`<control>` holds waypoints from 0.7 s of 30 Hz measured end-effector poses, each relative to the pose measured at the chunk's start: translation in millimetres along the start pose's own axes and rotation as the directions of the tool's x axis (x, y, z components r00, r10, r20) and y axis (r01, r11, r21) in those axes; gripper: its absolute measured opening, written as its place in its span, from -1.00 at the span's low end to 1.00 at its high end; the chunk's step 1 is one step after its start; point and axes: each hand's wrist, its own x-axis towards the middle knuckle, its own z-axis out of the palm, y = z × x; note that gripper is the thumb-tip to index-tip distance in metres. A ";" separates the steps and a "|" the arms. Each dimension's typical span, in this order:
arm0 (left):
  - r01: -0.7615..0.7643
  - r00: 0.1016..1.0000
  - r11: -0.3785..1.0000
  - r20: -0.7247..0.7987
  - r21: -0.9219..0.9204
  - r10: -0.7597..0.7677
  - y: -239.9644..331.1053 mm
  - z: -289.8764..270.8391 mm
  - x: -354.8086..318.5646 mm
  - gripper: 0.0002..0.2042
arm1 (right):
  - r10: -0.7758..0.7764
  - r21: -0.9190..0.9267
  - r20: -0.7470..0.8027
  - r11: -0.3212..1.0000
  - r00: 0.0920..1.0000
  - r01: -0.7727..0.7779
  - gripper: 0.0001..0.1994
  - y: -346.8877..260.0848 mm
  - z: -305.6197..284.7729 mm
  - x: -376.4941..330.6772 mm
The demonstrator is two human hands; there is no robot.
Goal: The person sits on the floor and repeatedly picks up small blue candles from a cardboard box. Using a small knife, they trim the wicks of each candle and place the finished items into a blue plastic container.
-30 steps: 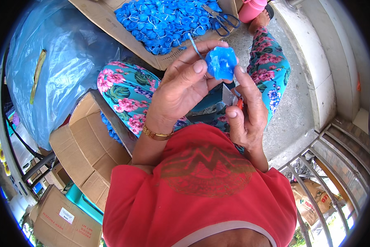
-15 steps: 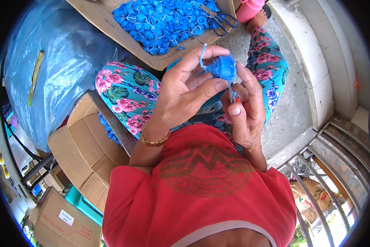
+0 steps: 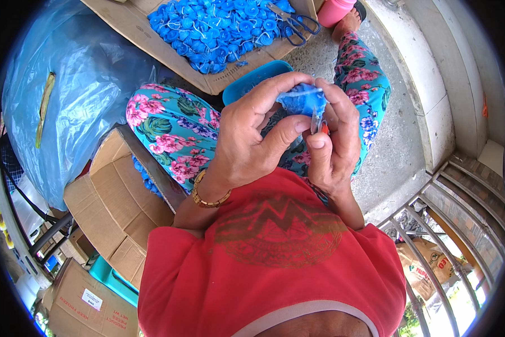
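"Hands?"
"I'm watching the left hand (image 3: pixel 252 126) gripping a blue piece (image 3: pixel 303 103) before the red shirt (image 3: pixel 275 247), the right hand (image 3: pixel 338 143) clasping a red-handled blade (image 3: pixel 325 128)."
"Obstacles?"
"The left hand is half-hiding a basin (image 3: pixel 242 84); scissors (image 3: pixel 288 19) are overlapping a carton's (image 3: pixel 207 82) edge."

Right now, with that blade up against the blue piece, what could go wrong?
The blade in the right hand is close to the thumb of the left hand; a slip might nick it. The blue piece is held by the fingers, so cutting pressure could twist it loose.
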 end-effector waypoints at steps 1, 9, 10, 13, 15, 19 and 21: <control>-0.075 0.997 0.991 0.012 0.113 0.074 0.2 -1.7 0.8 -0.61 | 0.030 0.032 -0.004 0.999 1.000 -0.030 -0.50 -2.2 1.1 0.6; -0.391 0.916 0.773 0.130 0.500 0.380 -1.2 -8.7 6.6 -0.60 | 0.093 0.116 -0.039 0.989 0.995 -0.088 -0.55 -5.9 5.1 2.3; -0.400 0.910 0.767 0.123 0.502 0.395 -2.2 -8.1 6.3 -0.60 | 0.099 0.124 -0.027 0.988 0.995 -0.095 -0.56 -4.7 3.8 2.9; -0.429 0.894 0.744 0.121 0.512 0.432 -5.3 -6.6 7.0 -0.61 | 0.211 0.183 0.035 0.960 0.977 -0.214 -0.59 -12.3 -2.6 5.0; -0.451 0.882 0.723 0.140 0.524 0.449 -6.4 -5.2 7.5 -0.61 | 0.221 0.171 0.038 0.959 0.974 -0.224 -0.60 -11.4 -3.2 5.8; -0.470 0.871 0.709 0.148 0.525 0.468 -10.9 0.6 7.1 -0.62 | 0.155 0.103 -0.033 0.983 0.987 -0.151 -0.68 -8.0 -2.1 9.9; -0.480 0.868 0.707 0.161 0.520 0.470 -13.7 1.4 7.5 -0.62 | 0.217 0.098 -0.046 0.972 0.975 -0.212 -0.69 -11.4 -3.6 8.8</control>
